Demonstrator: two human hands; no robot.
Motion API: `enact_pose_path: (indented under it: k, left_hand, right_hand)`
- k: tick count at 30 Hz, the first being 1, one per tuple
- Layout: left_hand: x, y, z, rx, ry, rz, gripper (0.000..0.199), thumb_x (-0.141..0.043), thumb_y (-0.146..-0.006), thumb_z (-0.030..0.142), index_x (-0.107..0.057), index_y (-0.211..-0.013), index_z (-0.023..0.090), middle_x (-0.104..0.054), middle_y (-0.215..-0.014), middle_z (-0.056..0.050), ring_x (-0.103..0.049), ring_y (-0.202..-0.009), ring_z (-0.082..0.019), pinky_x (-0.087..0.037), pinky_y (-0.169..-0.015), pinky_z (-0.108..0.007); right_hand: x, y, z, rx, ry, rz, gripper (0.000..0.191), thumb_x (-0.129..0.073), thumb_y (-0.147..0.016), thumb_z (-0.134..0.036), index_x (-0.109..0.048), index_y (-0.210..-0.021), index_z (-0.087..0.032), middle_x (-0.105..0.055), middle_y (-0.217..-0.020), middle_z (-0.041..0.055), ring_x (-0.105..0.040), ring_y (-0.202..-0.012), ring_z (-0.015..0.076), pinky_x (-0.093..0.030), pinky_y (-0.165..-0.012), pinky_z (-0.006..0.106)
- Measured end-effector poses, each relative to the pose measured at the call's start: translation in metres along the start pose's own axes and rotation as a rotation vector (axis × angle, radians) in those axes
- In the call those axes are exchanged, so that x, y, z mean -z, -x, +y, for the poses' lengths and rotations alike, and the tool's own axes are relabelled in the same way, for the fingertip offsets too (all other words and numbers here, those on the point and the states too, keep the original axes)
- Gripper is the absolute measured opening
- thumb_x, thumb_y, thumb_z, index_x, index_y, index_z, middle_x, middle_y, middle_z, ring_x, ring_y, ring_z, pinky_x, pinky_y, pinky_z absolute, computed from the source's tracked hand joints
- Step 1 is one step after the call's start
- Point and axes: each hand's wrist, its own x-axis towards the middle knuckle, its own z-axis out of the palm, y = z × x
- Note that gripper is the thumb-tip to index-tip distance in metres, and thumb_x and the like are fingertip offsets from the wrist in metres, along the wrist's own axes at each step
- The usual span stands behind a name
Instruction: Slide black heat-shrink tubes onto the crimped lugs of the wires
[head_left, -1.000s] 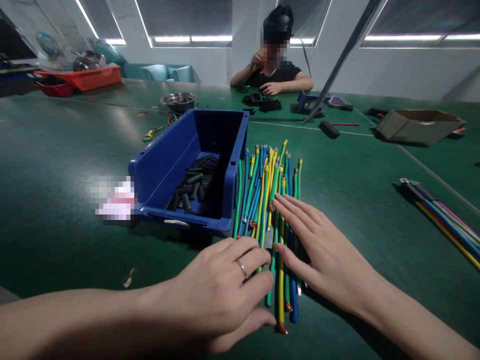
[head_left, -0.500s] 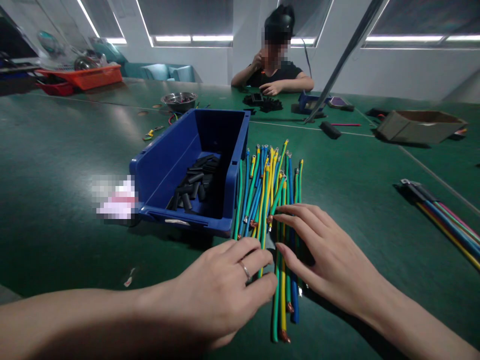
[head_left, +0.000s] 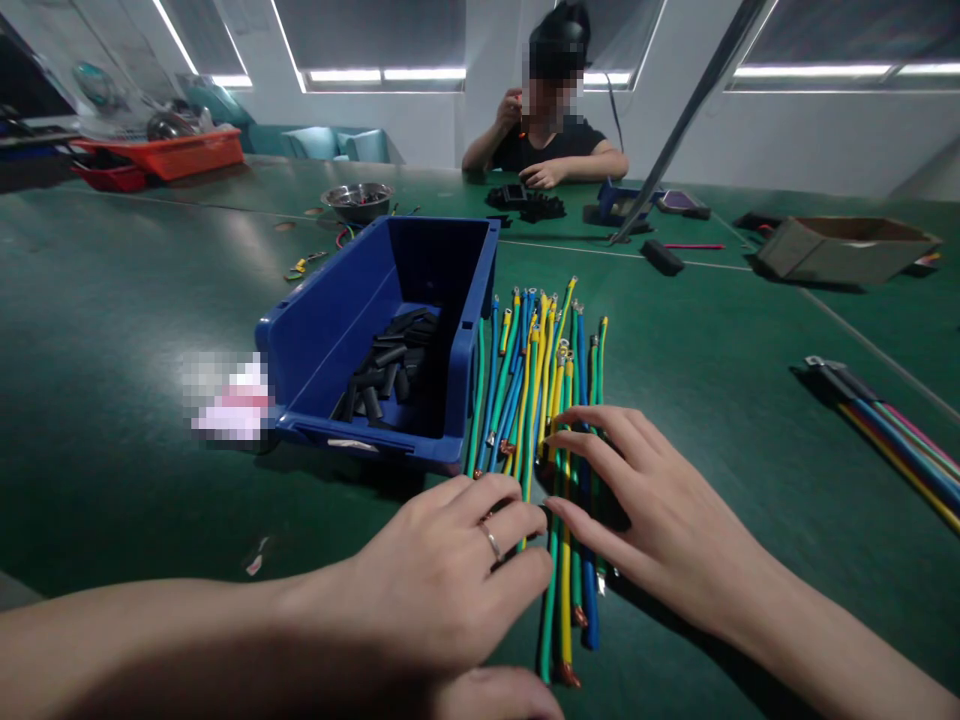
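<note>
Several blue and yellow-green cables (head_left: 568,620) with metal ring lugs or bare copper ends lie side by side in front of me. My left hand (head_left: 465,550), with a ring on one finger, rests at their left edge. Its fingers are bent over the cables and its thumb stands apart below. From the right, my right hand (head_left: 637,480) reaches over the cables, thumb and fingers apart, fingertips at the yellow-green ones. Whether those fingertips grip a cable is hard to see. A blue bin (head_left: 405,450) holding short black tubes (head_left: 390,355) stands left of the cables.
At the right lies a bundle of coloured wires (head_left: 892,425). An open cardboard box (head_left: 847,250) and a black block (head_left: 663,257) sit farther back. A metal bowl (head_left: 358,205) stands behind the bin. Across the green table (head_left: 150,500) sits another person (head_left: 551,150).
My left thumb has come into view, lower and away from its fingers. A yellow-green cable near my right fingertips has shifted, and its copper end no longer shows there. The right hand barely moved.
</note>
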Motion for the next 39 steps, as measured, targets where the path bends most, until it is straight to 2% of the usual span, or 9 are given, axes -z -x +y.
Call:
enact_pose_path:
  k: [4, 7, 20, 23, 25, 29, 32, 35, 39]
  left_hand:
    - [0.0, 0.0, 0.001, -0.016, -0.008, 0.015, 0.047, -0.056, -0.088, 0.058, -0.063, -0.098, 0.013, -0.066, -0.106, -0.01, -0.057, -0.102, -0.029, -0.052, -0.084, -0.041]
    - [0.001, -0.001, 0.002, -0.022, -0.014, 0.01, 0.046, -0.055, -0.089, 0.057, -0.063, -0.097, 0.012, -0.066, -0.106, -0.011, -0.057, -0.101, -0.029, -0.053, -0.085, -0.041]
    - [0.003, -0.001, 0.004, -0.017, -0.015, -0.021, 0.036, -0.051, -0.094, 0.047, -0.062, -0.099, 0.013, -0.066, -0.105, -0.011, -0.056, -0.102, -0.029, -0.052, -0.086, -0.043]
    - [0.003, -0.001, 0.004, -0.022, -0.003, -0.015, 0.034, -0.051, -0.094, 0.045, -0.061, -0.099, 0.013, -0.065, -0.105, -0.011, -0.056, -0.101, -0.028, -0.051, -0.088, -0.043]
    - [0.003, -0.002, 0.004, -0.003, 0.012, -0.025, 0.033, -0.052, -0.094, 0.044, -0.061, -0.101, 0.012, -0.064, -0.111, -0.012, -0.055, -0.104, -0.029, -0.05, -0.089, -0.044]
    - [0.003, -0.002, 0.006, 0.004, 0.032, -0.121, 0.031, -0.051, -0.095, 0.039, -0.059, -0.109, 0.013, -0.056, -0.129, -0.015, -0.046, -0.123, -0.031, -0.038, -0.107, -0.053]
    - [0.005, -0.002, 0.007, 0.029, 0.049, -0.178, 0.032, -0.048, -0.097, 0.04, -0.057, -0.113, 0.014, -0.052, -0.136, -0.016, -0.039, -0.132, -0.032, -0.024, -0.114, -0.061]
    - [0.007, -0.003, 0.008, 0.108, 0.074, -0.247, 0.036, -0.048, -0.096, 0.043, -0.055, -0.119, 0.015, -0.046, -0.143, -0.016, -0.033, -0.138, -0.032, -0.024, -0.114, -0.061]
    - [0.005, -0.002, 0.006, 0.142, 0.051, -0.28, 0.052, -0.052, -0.093, 0.044, -0.045, -0.134, 0.013, -0.024, -0.157, -0.017, -0.013, -0.147, -0.034, -0.023, -0.115, -0.059]
  right_hand:
    - [-0.002, 0.003, 0.002, -0.012, 0.058, -0.015, 0.051, -0.051, -0.09, -0.046, -0.045, -0.135, -0.023, -0.04, -0.144, 0.013, -0.039, -0.131, 0.0287, -0.043, -0.102, 0.05]
    - [-0.004, 0.003, 0.004, -0.034, 0.055, -0.041, 0.055, -0.05, -0.09, -0.048, -0.042, -0.138, -0.023, -0.034, -0.15, 0.0114, -0.03, -0.138, 0.028, -0.038, -0.108, 0.05]
    - [-0.002, 0.002, 0.002, -0.165, -0.115, 0.001, 0.031, -0.046, -0.093, -0.046, -0.049, -0.113, -0.022, -0.045, -0.136, 0.011, -0.048, -0.125, 0.0208, -0.047, -0.101, 0.04]
    - [-0.003, 0.001, 0.003, -0.157, -0.047, 0.054, 0.026, -0.043, -0.095, -0.038, -0.053, -0.111, -0.019, -0.049, -0.132, 0.0132, -0.043, -0.129, 0.0235, -0.044, -0.104, 0.042]
    - [-0.006, 0.002, 0.004, -0.178, 0.023, 0.069, 0.035, -0.041, -0.095, -0.037, -0.053, -0.122, -0.018, -0.044, -0.14, 0.0152, -0.033, -0.137, 0.0267, -0.039, -0.108, 0.046]
    - [-0.016, 0.006, 0.007, -0.295, 0.126, 0.04, 0.057, -0.036, -0.096, -0.046, -0.034, -0.147, -0.021, -0.021, -0.157, 0.0174, -0.017, -0.145, 0.0326, -0.029, -0.112, 0.057]
    - [-0.02, 0.008, 0.009, -0.338, 0.127, 0.021, 0.061, -0.034, -0.096, -0.049, -0.028, -0.15, -0.021, -0.029, -0.154, 0.0185, -0.02, -0.144, 0.0325, -0.026, -0.112, 0.059]
    - [-0.019, 0.007, 0.011, -0.327, 0.101, 0.017, 0.059, -0.032, -0.097, -0.048, -0.031, -0.149, -0.021, -0.033, -0.153, 0.0158, -0.019, -0.144, 0.0301, -0.027, -0.113, 0.056]
    - [-0.015, 0.005, 0.014, -0.302, 0.059, 0.03, 0.057, -0.029, -0.098, -0.044, -0.034, -0.147, -0.016, -0.037, -0.15, 0.0131, -0.022, -0.144, 0.0262, -0.028, -0.114, 0.051]
